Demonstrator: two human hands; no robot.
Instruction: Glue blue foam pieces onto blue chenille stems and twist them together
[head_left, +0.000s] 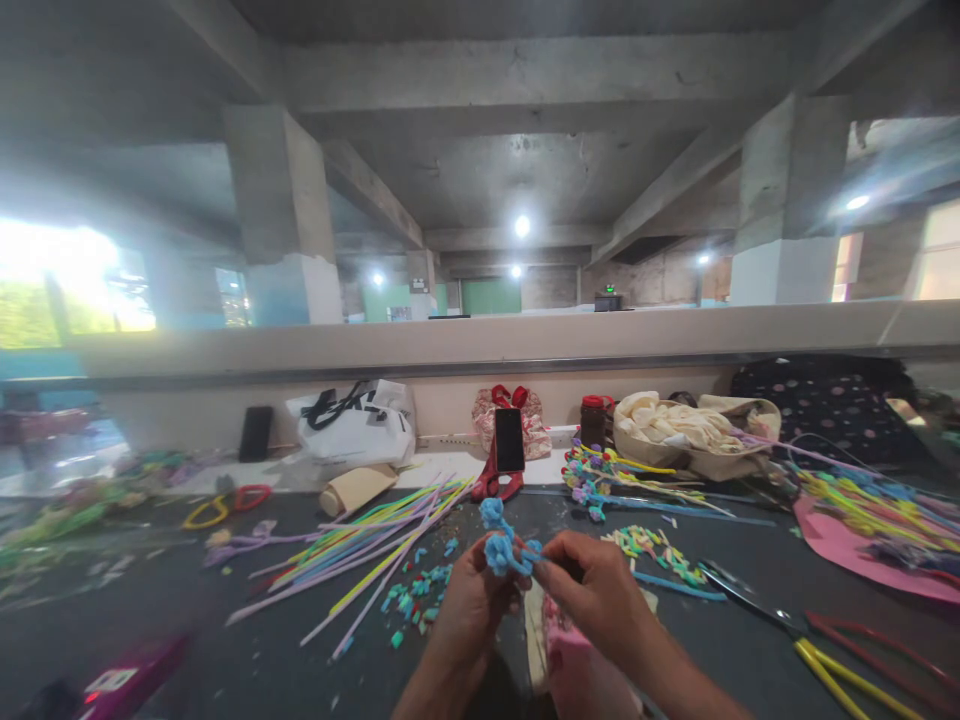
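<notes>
Lower centre: I see left hand (469,605) and right hand (596,585) pinching a blue fuzzy piece (498,553); scissors (783,617), lower right.

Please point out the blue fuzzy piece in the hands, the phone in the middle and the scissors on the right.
Blue fuzzy piece (499,553), head view: on its lower clump.
Phone (509,441), head view: middle of its dark screen.
Scissors (782,616), head view: on the pivot.

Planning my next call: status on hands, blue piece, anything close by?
Left hand, right hand: both gripping blue piece. Piece partly hidden by the grip. Scraps beside left hand, shears out to the right.
</notes>
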